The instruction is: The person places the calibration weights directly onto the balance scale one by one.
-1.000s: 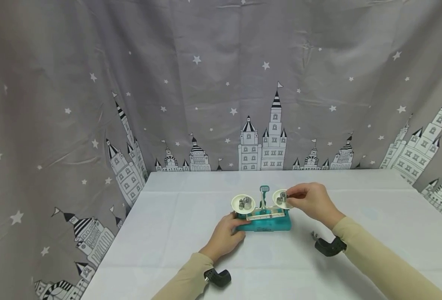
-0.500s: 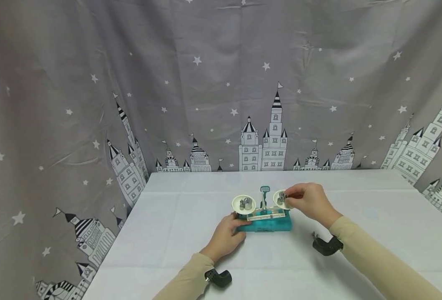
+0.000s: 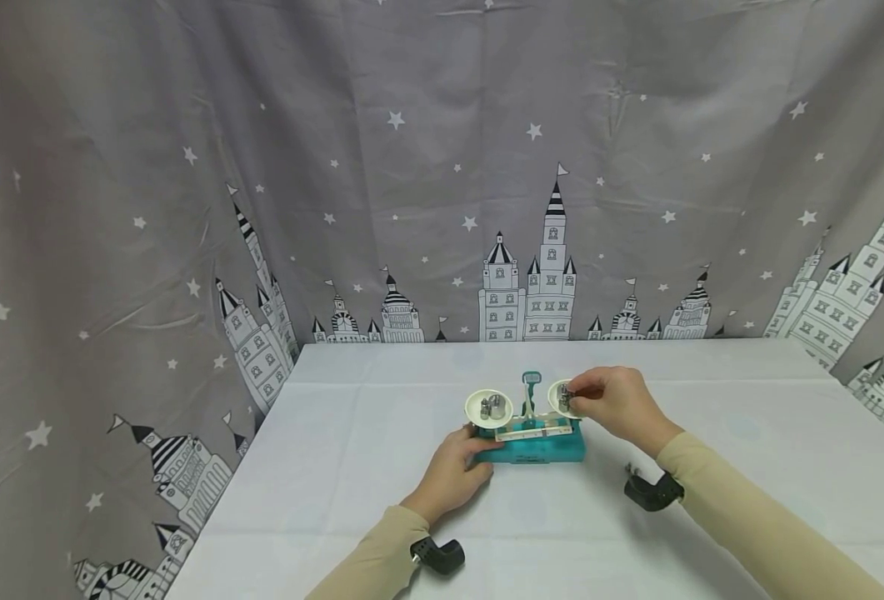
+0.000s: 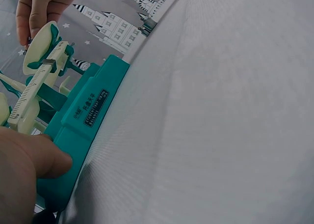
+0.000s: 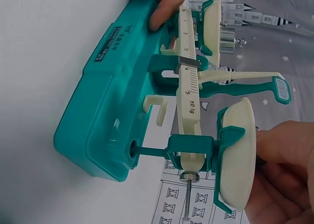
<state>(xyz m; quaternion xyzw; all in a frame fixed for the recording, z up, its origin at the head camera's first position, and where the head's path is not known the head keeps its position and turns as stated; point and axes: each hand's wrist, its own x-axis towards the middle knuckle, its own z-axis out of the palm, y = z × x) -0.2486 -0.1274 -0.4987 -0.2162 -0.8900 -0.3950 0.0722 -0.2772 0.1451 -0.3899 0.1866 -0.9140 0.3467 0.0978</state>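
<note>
A teal tray balance [image 3: 535,452] with two cream pans stands on the white table. My left hand [image 3: 449,475] grips the left end of its base, thumb [image 4: 56,157] against the front. Two metal weights [image 3: 496,407] stand in the left pan [image 3: 472,408]; one shows as a shiny cylinder [image 5: 227,40] in the right wrist view. At the right pan [image 3: 554,400], several small weights [image 3: 563,398] lie close together. My right hand [image 3: 621,407] pinches a small metal weight over that pan; fingers and pan rim largely hide it. The scale beam [image 5: 190,81] carries a dark slider [image 5: 189,62].
A white cloth covers the table [image 3: 322,467]. Behind it hangs a grey curtain [image 3: 412,192] printed with castles and stars. The balance's upright pointer [image 3: 530,392] rises between the pans. Black wrist cameras [image 3: 651,492] hang below both forearms.
My right hand has shifted slightly left, its fingertips further over the right pan. The left hand keeps its hold on the base.
</note>
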